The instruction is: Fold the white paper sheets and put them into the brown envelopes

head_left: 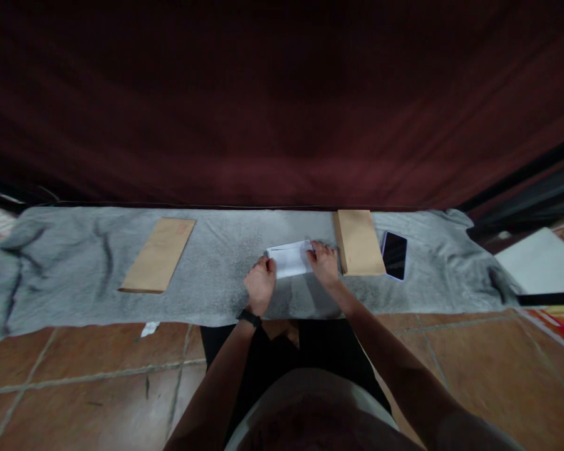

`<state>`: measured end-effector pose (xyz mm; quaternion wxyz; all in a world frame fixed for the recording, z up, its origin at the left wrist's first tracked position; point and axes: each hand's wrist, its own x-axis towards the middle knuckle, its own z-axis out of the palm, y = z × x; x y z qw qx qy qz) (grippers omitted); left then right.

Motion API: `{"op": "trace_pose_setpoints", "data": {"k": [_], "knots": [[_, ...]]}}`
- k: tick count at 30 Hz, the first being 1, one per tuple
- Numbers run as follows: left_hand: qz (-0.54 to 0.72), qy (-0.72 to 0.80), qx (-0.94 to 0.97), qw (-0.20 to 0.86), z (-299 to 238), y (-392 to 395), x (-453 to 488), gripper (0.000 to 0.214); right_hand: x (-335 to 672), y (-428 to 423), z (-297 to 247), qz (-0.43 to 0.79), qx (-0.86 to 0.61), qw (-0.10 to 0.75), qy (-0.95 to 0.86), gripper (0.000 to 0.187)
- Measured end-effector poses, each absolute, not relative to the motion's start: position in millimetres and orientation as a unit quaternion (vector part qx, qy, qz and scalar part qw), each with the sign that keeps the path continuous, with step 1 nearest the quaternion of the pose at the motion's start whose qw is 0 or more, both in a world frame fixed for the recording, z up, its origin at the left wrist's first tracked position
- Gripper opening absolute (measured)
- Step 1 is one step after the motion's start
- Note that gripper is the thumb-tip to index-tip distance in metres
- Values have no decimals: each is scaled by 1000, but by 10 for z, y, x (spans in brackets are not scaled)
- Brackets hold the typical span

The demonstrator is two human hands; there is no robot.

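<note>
A folded sheet of white paper [290,260] lies low over the grey cloth, spanned by both hands. My left hand [261,282] pinches its left edge between thumb and fingers. At the right edge, my right hand [324,263] grips the paper the same way, with the thumb on top. Just beyond that hand stands a thick stack of brown envelopes [361,244]. Farther to the left, a single brown envelope [160,255] rests flat and slightly slanted.
A grey cloth [225,263] covers the long narrow surface. Right of the stack lies a dark-screened phone [395,255]. A dark red curtain [282,125] hangs behind. A scrap of white paper [150,329] is on the tiled floor [98,388]. A white panel [543,260] sits at far right.
</note>
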<state>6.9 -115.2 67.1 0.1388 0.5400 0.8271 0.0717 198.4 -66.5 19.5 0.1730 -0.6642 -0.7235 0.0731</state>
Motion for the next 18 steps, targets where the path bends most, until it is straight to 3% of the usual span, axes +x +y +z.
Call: {"op": "trace_pose_setpoints", "data": {"k": [18], "knots": [[33, 819, 565, 99, 654, -1055, 71, 41, 1907, -547, 270, 30, -659, 123, -742, 36]]}}
